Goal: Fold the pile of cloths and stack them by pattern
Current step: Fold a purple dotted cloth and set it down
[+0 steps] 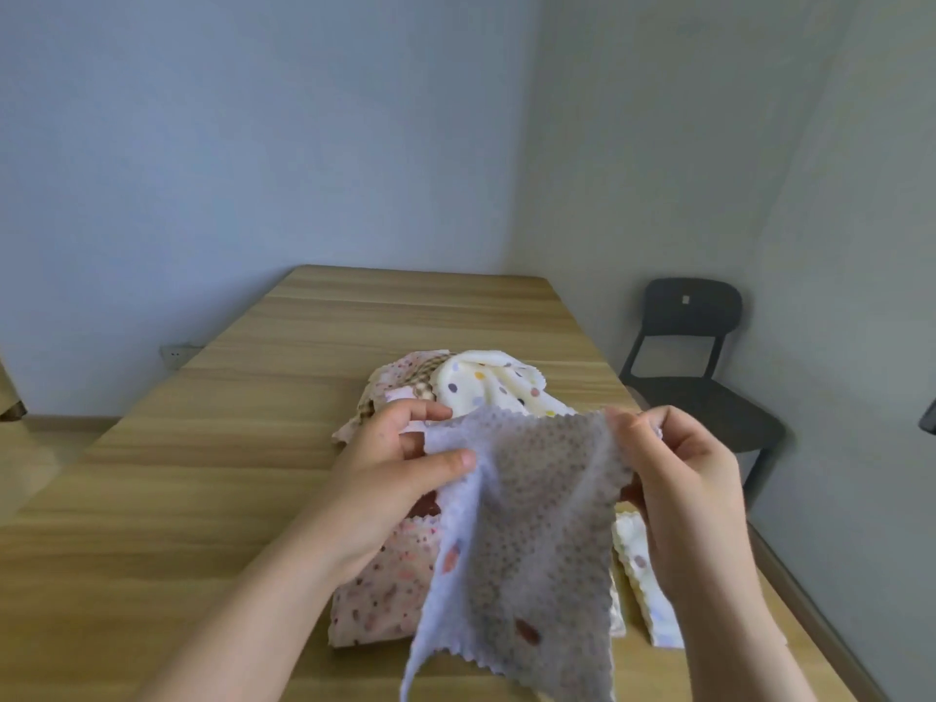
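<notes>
The left hand [400, 463] pinches the upper left corner of a lilac cloth [527, 524] and the right hand [678, 478] grips its upper right edge, so that it hangs loose above the wooden table [202, 473]. At twelve o'clock from it a crumpled cream dotted cloth [486, 385] lies against a brown checked cloth [400, 387]. A pink speckled cloth [385, 590] lies at eight o'clock and a black chair [694, 357] stands at two.
</notes>
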`<action>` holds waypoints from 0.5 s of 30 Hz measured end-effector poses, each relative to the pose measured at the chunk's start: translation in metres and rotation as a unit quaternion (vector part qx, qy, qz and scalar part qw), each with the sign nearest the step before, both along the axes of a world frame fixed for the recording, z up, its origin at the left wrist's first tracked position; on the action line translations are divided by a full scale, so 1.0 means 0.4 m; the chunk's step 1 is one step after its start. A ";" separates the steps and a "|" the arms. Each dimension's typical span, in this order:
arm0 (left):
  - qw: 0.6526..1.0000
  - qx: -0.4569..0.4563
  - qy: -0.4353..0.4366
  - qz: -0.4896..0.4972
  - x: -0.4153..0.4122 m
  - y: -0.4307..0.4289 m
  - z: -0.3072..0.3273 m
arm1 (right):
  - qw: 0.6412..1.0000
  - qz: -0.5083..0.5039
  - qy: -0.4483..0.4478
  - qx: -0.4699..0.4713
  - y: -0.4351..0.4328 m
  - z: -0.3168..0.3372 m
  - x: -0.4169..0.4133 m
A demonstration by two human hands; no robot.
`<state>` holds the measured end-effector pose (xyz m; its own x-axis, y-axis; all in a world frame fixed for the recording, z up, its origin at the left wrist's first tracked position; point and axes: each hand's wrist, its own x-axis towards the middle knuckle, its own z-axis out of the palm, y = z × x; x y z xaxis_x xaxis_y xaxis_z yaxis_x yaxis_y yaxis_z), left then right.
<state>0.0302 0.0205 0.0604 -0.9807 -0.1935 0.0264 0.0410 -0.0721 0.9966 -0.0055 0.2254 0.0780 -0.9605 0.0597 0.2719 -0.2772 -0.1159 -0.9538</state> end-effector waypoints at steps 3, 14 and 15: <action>0.998 -0.034 0.027 0.038 0.008 0.012 -0.022 | 0.996 0.044 -0.024 -0.078 -0.012 -0.015 0.011; 0.981 -0.058 0.098 0.160 0.030 0.017 -0.033 | 0.986 0.168 0.002 -0.023 -0.040 -0.043 0.031; 0.985 -0.015 0.081 0.153 0.030 0.017 -0.030 | 0.986 0.165 0.015 0.013 -0.042 -0.039 0.035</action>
<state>0.0421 0.0274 0.0484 -0.8590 -0.4761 0.1882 0.2151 -0.0021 0.9766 0.0083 0.2085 0.0624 -0.9178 -0.2616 0.2987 -0.2577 -0.1799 -0.9493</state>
